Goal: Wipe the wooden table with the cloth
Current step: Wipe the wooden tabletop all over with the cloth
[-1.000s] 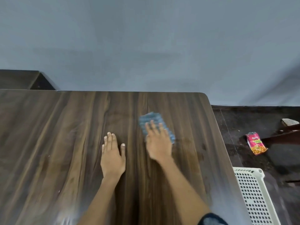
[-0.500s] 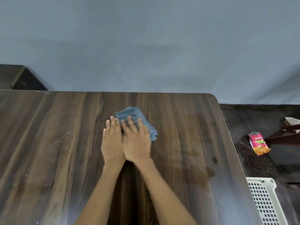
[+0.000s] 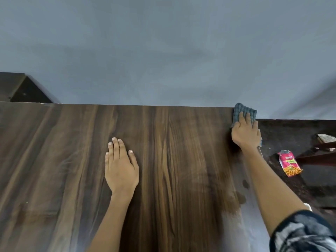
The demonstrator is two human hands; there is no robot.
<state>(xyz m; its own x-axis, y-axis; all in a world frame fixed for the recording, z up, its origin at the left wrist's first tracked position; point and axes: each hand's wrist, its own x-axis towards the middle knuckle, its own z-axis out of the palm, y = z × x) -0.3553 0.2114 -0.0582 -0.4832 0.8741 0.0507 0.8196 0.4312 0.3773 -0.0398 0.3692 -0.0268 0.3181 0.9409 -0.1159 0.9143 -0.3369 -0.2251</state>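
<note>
Wooden table (image 3: 172, 160): dark grain, damp blotches near its right edge. Left hand (image 3: 121, 166): flat on the tabletop, fingers straight and together, holding nothing. Right hand (image 3: 245, 132): fingers spread, pressing the blue checked cloth (image 3: 244, 111) onto the table's far right corner. Red snack packet (image 3: 290, 165): on the floor, right of the table.

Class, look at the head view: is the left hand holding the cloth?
No: the left hand lies flat and bare on the wooden table, while the right hand presses the cloth.
</note>
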